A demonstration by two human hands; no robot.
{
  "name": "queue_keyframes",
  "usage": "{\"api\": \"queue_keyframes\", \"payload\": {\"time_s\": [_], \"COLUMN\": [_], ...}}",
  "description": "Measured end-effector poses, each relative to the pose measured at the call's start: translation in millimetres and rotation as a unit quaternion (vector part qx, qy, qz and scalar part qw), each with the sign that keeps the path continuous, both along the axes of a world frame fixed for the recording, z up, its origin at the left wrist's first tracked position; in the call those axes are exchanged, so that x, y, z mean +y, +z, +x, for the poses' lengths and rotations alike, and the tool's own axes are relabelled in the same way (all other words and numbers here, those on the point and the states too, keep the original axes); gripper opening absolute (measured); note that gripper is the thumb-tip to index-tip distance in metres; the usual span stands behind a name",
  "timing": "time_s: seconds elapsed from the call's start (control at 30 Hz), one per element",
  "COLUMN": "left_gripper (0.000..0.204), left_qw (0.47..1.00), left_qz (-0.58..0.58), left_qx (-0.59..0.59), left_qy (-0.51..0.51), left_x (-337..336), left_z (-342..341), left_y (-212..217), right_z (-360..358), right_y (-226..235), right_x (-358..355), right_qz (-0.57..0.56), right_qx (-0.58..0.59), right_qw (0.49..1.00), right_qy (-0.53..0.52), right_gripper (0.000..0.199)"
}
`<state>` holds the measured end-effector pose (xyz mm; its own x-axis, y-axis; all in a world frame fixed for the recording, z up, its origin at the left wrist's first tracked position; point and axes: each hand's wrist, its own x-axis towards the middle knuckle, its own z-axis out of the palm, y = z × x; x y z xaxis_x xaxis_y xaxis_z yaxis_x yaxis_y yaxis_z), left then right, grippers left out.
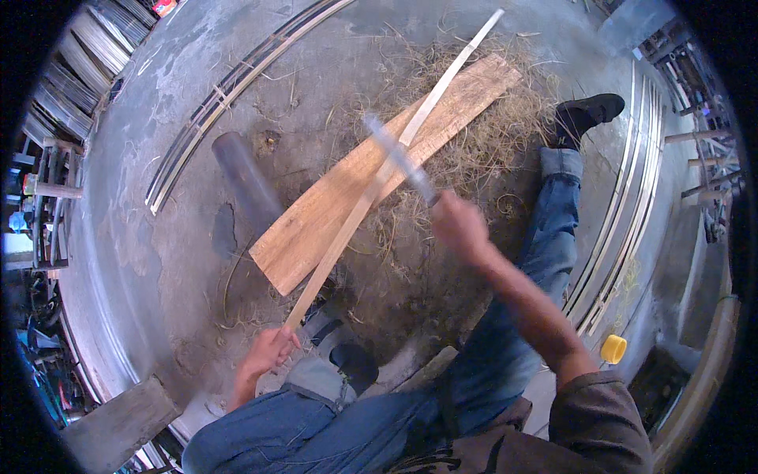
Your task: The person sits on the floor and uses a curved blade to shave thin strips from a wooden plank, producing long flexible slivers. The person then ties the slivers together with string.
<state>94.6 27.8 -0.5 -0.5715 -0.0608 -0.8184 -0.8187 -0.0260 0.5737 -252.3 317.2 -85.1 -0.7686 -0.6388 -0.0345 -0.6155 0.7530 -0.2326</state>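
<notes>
Your left hand (268, 351) is closed in a fist around the near end of a long thin strip (387, 170) of pale wood or bamboo, fingers wrapped fully round it, low in the view just above your left knee. Your right hand (458, 225) is closed tight on the handle of a knife (399, 158); the handle itself is hidden inside your grip, and the blade is blurred, so you cannot make out its edge.

The strip runs from your left fist up and away to the right, a long diagonal that ends near the top of the view. It lies over a flat wooden plank (371, 174), which follows nearly the same diagonal but sits a little lower and wider beneath it. The blade reaches from your right fist up and to the left, crossing the strip about midway along its length, almost at right angles to it. Whether the blade is touching the strip or just over it cannot be told through the blur.

Dry straw-like shavings (489, 134) are heaped under and around the far half of the plank. A dark metal pipe (245, 178) lies on the concrete floor (158, 205) just left of the plank. Your right leg stretches out past the shavings, and a yellow cap (613, 348) sits on the floor near your right elbow.
</notes>
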Motion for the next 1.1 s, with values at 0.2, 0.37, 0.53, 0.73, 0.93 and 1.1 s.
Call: {"api": "queue_keyframes", "payload": {"time_s": [0.2,0.37,0.53,0.73,0.93,1.1], "left_gripper": [0.05,0.047,0.045,0.046,0.046,0.044], "left_qw": [0.999,0.992,0.993,0.992,0.993,0.996], "left_qz": [0.035,0.09,0.102,0.097,0.107,0.065], "left_qx": [-0.04,-0.093,-0.064,-0.075,0.012,0.054], "left_qy": [-0.005,0.012,-0.014,-0.01,-0.058,0.03], "left_x": [-10,-32,-42,-41,-46,-18], "left_z": [-12,43,50,57,63,-27], "left_y": [1,5,11,15,6,6], "right_z": [168,82,38,22,4,116], "right_y": [50,41,10,36,28,-12], "right_x": [-42,-19,24,14,1,-30], "right_qz": [0.035,0.041,0.043,0.007,-0.022,0.083], "right_qx": [-0.347,-0.304,-0.181,-0.19,-0.135,-0.219], "right_qw": [0.919,0.952,0.977,0.982,0.988,0.961], "right_qy": [0.181,0.011,0.104,0.001,-0.075,0.15], "right_gripper": [0.017,0.019,0.029,0.021,0.018,0.015]}}
